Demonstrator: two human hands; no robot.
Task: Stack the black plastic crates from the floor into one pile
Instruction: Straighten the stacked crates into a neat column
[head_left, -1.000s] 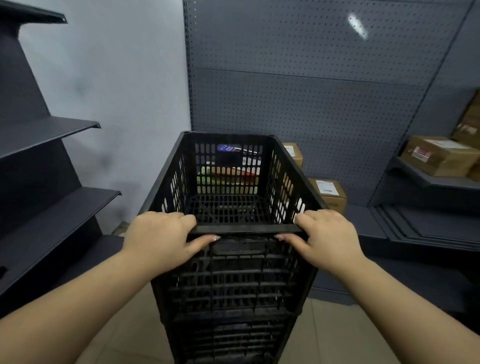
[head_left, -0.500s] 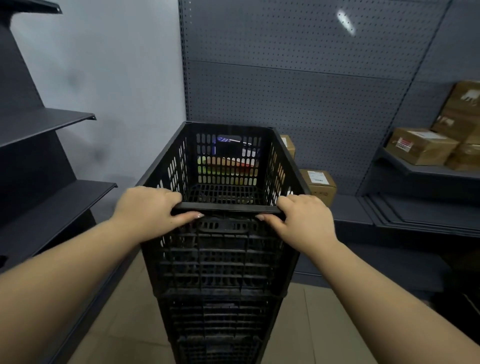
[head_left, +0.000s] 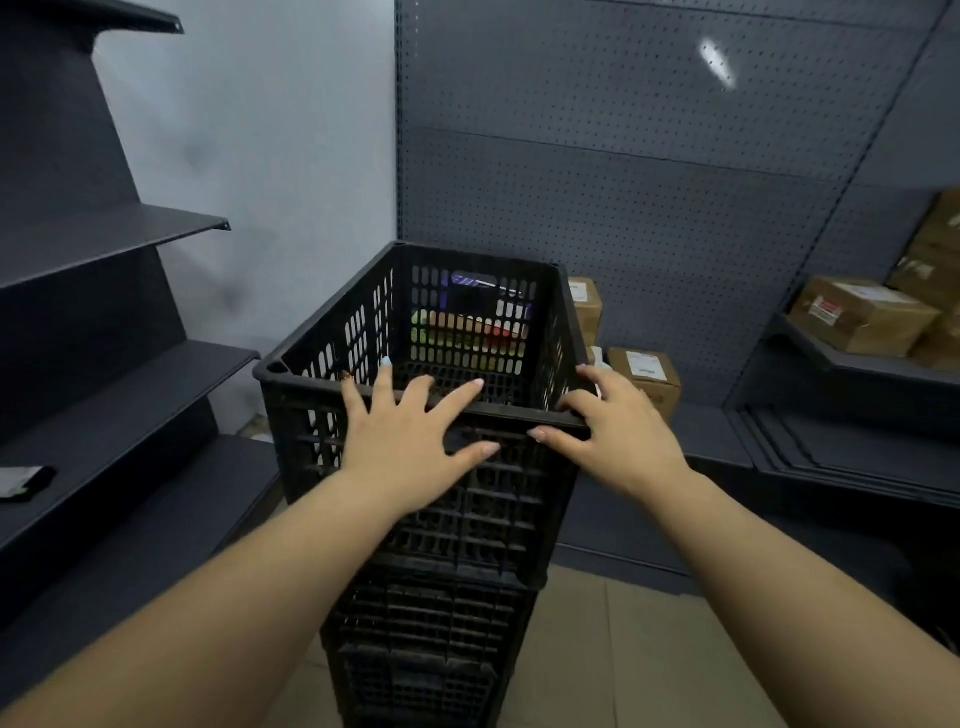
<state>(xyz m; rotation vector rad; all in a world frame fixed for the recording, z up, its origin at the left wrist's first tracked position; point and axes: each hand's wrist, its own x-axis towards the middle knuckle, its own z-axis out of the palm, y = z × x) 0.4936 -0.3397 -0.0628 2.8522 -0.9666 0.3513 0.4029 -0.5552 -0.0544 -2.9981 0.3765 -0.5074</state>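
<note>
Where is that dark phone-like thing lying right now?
The small dark flat object lies at the far left of the head view, on a lower dark metal shelf, left of the black plastic crate stack.

Dark tiered shelves (head_left: 119, 239) at left, against pale wall (head_left: 270, 156). Flat phone-like object (head_left: 23, 483) on lower left shelf. Grey pegboard panel (head_left: 623, 156) behind. Cardboard boxes (head_left: 644, 374) on low ledge at pegboard foot. More cardboard boxes (head_left: 862, 317) on right shelf. Beige tile floor (head_left: 597, 649).
</note>
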